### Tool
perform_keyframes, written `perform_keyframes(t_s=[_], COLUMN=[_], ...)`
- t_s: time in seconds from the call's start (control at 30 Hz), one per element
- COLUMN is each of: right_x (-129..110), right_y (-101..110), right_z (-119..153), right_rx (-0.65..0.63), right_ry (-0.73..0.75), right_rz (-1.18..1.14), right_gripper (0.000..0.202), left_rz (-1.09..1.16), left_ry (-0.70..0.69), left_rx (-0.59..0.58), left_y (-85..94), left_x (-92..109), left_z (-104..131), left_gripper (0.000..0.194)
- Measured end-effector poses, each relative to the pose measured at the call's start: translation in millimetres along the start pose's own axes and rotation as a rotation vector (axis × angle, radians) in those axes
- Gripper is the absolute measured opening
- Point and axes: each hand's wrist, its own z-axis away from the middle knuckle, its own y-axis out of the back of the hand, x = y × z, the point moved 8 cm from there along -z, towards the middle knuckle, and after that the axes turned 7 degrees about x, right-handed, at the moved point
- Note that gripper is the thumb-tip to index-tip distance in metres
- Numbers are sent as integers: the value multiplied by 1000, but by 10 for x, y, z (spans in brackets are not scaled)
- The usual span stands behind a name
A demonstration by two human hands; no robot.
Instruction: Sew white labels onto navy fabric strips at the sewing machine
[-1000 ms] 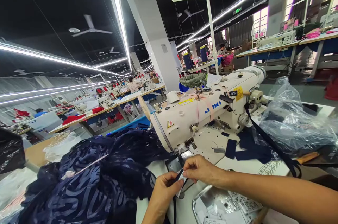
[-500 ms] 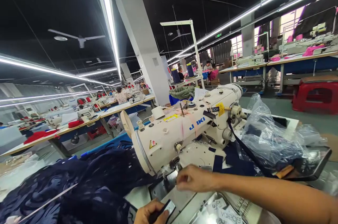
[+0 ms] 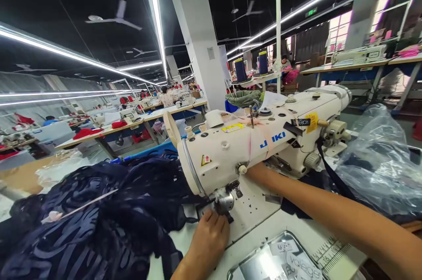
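My left hand (image 3: 209,234) is pressed down at the presser foot (image 3: 226,203) of a white Juki sewing machine (image 3: 263,139), its fingertips pinching a dark strap (image 3: 228,218) there. My right forearm (image 3: 329,209) reaches across the machine bed. My right hand (image 3: 254,169) goes in under the machine arm and is almost wholly hidden behind the head. A heap of navy patterned fabric (image 3: 99,218) lies left of the needle, touching my left wrist.
A metal tray (image 3: 244,267) with printed labels sits at the near edge by a ruler strip. A crumpled plastic bag (image 3: 379,165) lies right of the machine, with a dark tape (image 3: 332,174) hanging beside it. Thread cones (image 3: 240,69) stand behind. Other workers sit at distant tables.
My left hand has gone from holding a label near the table edge up to the presser foot. My right hand has moved from in front of the needle to behind the machine head.
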Motion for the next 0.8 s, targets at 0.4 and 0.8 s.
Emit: perform_keyframes(t_s=[0.4,0.8], right_x=[-121,-780], right_y=[530,336], right_z=[577,778], right_rx=[-171,-99], right_ry=[-78,228], right_rz=[-7,-352], right_gripper=[25,11], left_rz=[-31,-65], left_ry=[-13,24], left_rx=[-69,-182], left_y=[122,102], left_x=[67,82], left_z=[1,204], left_gripper=[28,20])
